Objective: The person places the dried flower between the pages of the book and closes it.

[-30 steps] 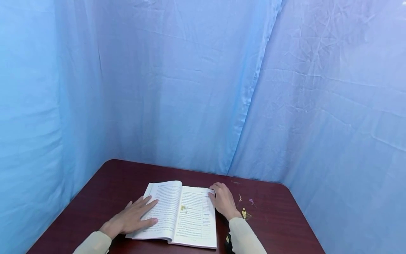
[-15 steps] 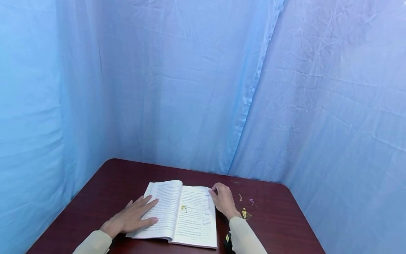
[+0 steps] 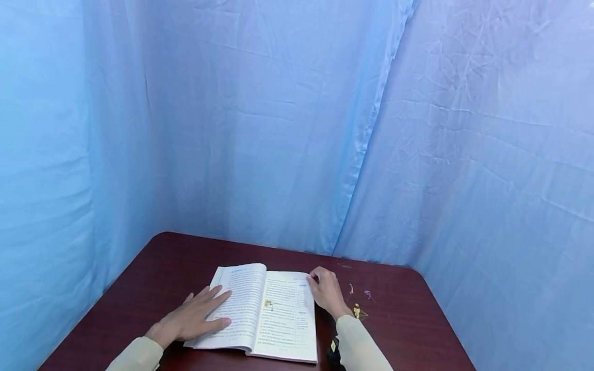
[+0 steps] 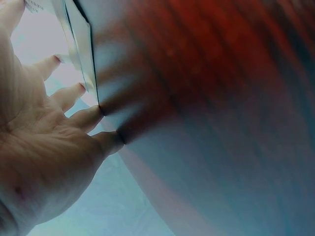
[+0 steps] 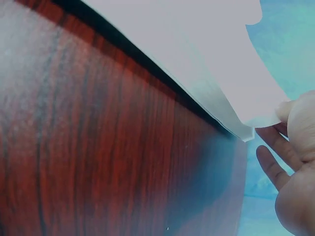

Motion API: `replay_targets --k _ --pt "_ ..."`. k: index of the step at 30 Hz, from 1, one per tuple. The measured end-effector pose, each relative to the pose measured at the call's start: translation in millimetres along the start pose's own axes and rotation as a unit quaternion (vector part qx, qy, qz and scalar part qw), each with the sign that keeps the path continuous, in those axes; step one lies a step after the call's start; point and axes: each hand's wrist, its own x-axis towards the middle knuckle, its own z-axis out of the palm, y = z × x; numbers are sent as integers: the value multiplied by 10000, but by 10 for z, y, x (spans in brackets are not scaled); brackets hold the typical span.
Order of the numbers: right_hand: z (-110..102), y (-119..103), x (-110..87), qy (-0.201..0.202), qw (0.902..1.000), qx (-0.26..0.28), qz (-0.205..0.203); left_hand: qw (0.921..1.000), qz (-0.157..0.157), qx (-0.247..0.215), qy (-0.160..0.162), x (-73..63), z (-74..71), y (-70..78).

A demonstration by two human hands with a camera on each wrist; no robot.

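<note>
An open book lies on the dark red table in the head view. Across its left page spreads my left hand, fingers straight and apart; the left wrist view shows fingertips at the book's edge. With thumb and fingers my right hand pinches the upper right corner of the right-hand page, which is raised off the pages below in the right wrist view. Near the spine, a small yellow dried flower sits on the right-hand page.
Right of the book on the table lie a yellow dried flower, a purple one and a small pale sprig. A black object with a yellow mark shows beside the right sleeve. Blue curtains surround the table.
My right hand's fingers, earlier spread over the page's upper right corner, have drawn together and now pinch it. My left hand and the dried flowers stay in place.
</note>
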Motion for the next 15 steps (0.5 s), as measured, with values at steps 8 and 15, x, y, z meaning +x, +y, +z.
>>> replay_targets --k 8,15 --pt "4 -19 -1 -44 9999 -52 -125 9999 108 -125 11 -7 29 -32" --pt "4 -30 8 26 9997 -108 -220 9998 154 -126 63 -21 44 -44"
